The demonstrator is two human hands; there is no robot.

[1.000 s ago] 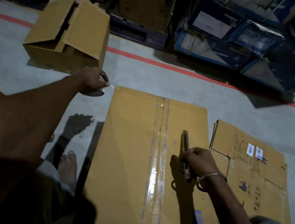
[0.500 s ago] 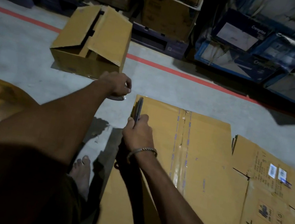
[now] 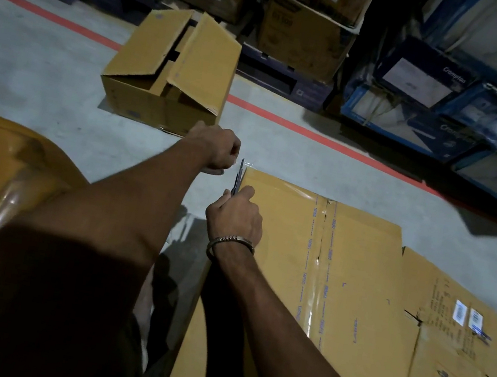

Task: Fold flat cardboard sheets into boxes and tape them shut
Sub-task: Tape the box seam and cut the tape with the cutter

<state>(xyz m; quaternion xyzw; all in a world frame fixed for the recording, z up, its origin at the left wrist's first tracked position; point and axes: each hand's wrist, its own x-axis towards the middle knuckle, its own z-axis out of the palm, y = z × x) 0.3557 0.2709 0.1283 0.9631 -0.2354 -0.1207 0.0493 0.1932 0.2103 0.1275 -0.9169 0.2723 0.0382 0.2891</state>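
In the head view we see our left hand [image 3: 219, 150] pinching clear tape taut off the far corner of the taped brown cardboard box [image 3: 304, 296] on the floor while our right hand [image 3: 236, 216] grips a dark cutter [image 3: 238, 176] beside it, so a slip could nick those fingers

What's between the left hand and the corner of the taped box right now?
In the head view, the blade of the cutter held by the right hand stands between the left hand and the taped box corner, against clear tape stretched there.
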